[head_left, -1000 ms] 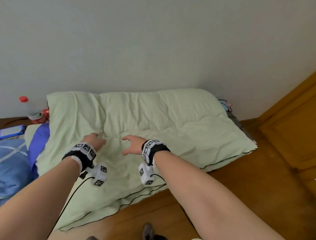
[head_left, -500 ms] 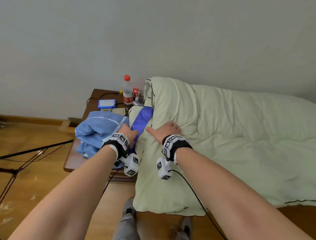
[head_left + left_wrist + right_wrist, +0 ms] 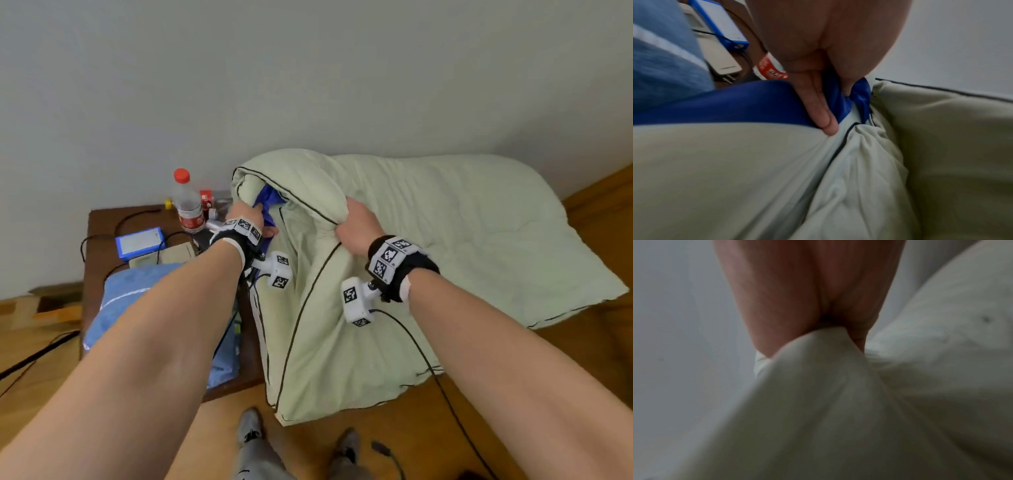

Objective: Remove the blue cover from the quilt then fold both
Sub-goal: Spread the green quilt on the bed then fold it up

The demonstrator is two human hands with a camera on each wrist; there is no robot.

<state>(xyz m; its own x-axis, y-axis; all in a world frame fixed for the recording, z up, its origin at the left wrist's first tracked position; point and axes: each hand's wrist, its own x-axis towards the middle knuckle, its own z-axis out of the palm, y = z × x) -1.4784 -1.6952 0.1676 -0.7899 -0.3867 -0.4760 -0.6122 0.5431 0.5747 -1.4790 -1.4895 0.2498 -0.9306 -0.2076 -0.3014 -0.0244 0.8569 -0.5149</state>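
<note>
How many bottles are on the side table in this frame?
1: a clear bottle with a red cap, standing at the back of the side table beside the quilt. Others may be hidden behind the quilt.

Our left hand [image 3: 824, 40] reaches down into a fold of bright blue fabric [image 3: 735, 104], thumb and fingers [image 3: 818, 105] pinching it beside the pale green quilt [image 3: 756, 178] with its dark piping. Behind it on the table [image 3: 748, 30] we see a blue-edged device [image 3: 719, 24], a red-labelled bottle [image 3: 770, 71] and light blue cloth [image 3: 663, 56].
</note>
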